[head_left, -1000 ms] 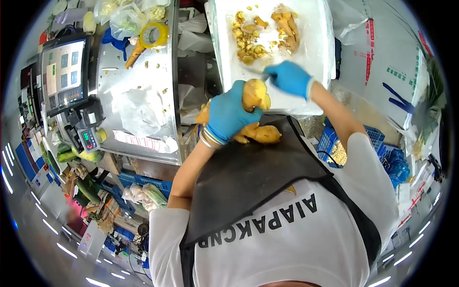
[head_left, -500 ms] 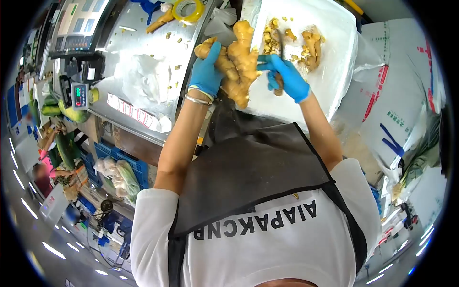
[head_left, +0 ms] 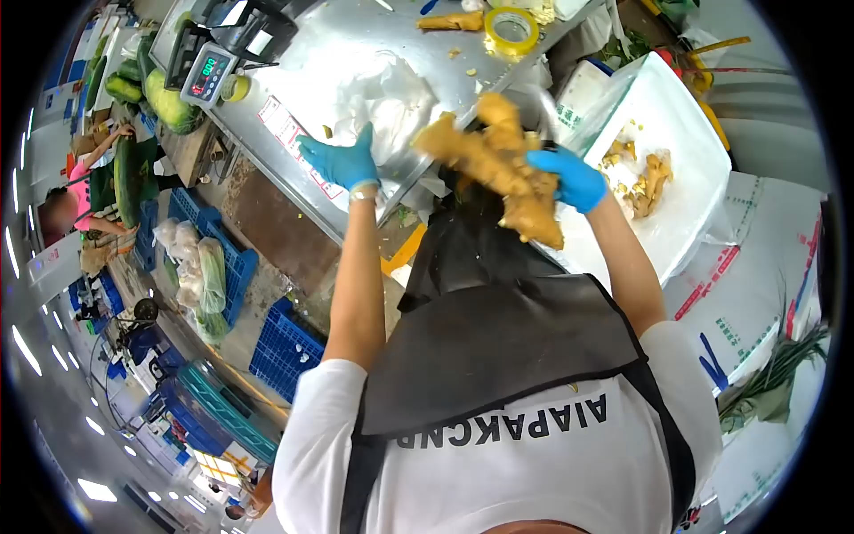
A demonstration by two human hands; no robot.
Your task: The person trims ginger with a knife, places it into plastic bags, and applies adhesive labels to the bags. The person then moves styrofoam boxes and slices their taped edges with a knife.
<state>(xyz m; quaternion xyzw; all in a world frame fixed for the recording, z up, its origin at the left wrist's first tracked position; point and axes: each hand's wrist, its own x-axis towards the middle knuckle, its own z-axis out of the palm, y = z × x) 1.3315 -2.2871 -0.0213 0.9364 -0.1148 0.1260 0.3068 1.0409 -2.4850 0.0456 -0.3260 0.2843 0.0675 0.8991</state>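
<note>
A large knobbly ginger root (head_left: pixel 503 165) hangs in front of my apron, somewhat blurred. My right hand (head_left: pixel 576 178), in a blue glove, grips it at its right side. Whether that hand also has the knife in it is hidden. Over the metal table my left hand (head_left: pixel 342 162), gloved in blue too, is open with thumb and fingers spread and nothing in it. Just beyond it lie a crumpled clear plastic bag (head_left: pixel 387 102) and a red-and-white label strip (head_left: pixel 280 125). The white foam box (head_left: pixel 703 165) to the right contains ginger pieces (head_left: pixel 656 178) and trimmings.
On the metal table (head_left: pixel 311 53) are yellow tape (head_left: pixel 511 31), a smaller ginger piece (head_left: pixel 449 21) and a scale display (head_left: pixel 209 76). Blue crates (head_left: pixel 286 351) and bagged vegetables (head_left: pixel 209 276) stand lower left. A person in pink (head_left: pixel 80 200) is farther left.
My left hand has let go of the ginger root and moved left over the table. The right hand now holds the root; the knife seen in it before is not discernible. The view has turned left.
</note>
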